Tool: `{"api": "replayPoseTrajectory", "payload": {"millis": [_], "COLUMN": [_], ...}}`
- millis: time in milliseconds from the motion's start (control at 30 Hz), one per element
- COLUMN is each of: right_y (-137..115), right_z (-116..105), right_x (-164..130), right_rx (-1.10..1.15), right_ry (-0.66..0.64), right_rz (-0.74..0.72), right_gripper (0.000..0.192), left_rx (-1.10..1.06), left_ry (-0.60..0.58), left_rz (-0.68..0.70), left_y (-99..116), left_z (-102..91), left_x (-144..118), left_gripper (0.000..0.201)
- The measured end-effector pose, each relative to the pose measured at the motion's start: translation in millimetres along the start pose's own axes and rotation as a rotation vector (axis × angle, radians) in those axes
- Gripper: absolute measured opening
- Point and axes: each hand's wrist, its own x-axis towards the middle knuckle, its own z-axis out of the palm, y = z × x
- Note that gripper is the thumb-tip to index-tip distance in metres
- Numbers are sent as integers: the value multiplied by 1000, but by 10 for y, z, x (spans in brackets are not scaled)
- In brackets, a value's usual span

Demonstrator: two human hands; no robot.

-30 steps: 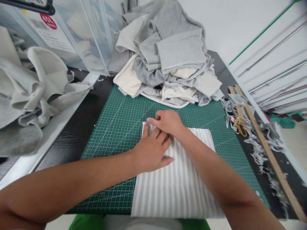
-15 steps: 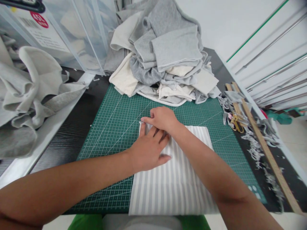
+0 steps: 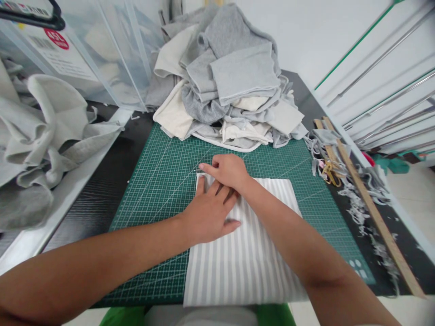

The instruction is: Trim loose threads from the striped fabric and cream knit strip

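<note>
A grey-and-white striped cloth (image 3: 238,267) lies flat on the green cutting mat (image 3: 152,194), its near edge at the table's front. My left hand (image 3: 209,215) rests on the cloth's far left part, fingers spread and pressing down. Just beyond it, my right hand (image 3: 229,171) is at the cloth's far edge, partly over my left fingers. Its fingers are curled under and its thumb points left, just above the far left corner. Whatever the curled right fingers may hold is hidden.
A tall heap of grey and cream fabric pieces (image 3: 238,81) covers the mat's back. More grey fabric (image 3: 54,122) and a clear plastic bin (image 3: 102,54) stand at left. On the right lie wooden strips (image 3: 374,213), gold-handled scissors (image 3: 329,174) and fabric scraps (image 3: 356,208).
My right thumb has lifted slightly off the cloth's far left corner. My left hand stays pressed on the cloth. The whole view has shifted a little.
</note>
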Motion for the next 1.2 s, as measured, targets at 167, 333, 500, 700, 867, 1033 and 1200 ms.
{"api": "replayPoseTrajectory", "payload": {"millis": [167,333,500,700,867,1033,1200], "right_y": [77,151,157,165,167,119,95], "right_z": [25,57,69,91,98,72,68], "right_x": [0,18,12,6,-11,-60,-80], "right_rx": [212,448,489,428,399,266,152], "right_ry": [74,165,202,214,219,216,208], "right_rz": [32,53,66,40,22,20,6], "right_gripper": [57,57,54,54,56,53,49], "left_rx": [10,16,21,-12,-94,-127,-160], "left_ry": [-5,-5,1,-32,-89,-114,-21], "left_rz": [-3,-11,-18,8,166,153,158], "left_y": [0,0,17,194,367,452,606], "left_z": [15,40,37,-15,-6,-2,-5], "left_x": [-11,-20,-34,-195,-410,-667,-1229], "left_gripper": [69,70,66,56,65,66,48]}}
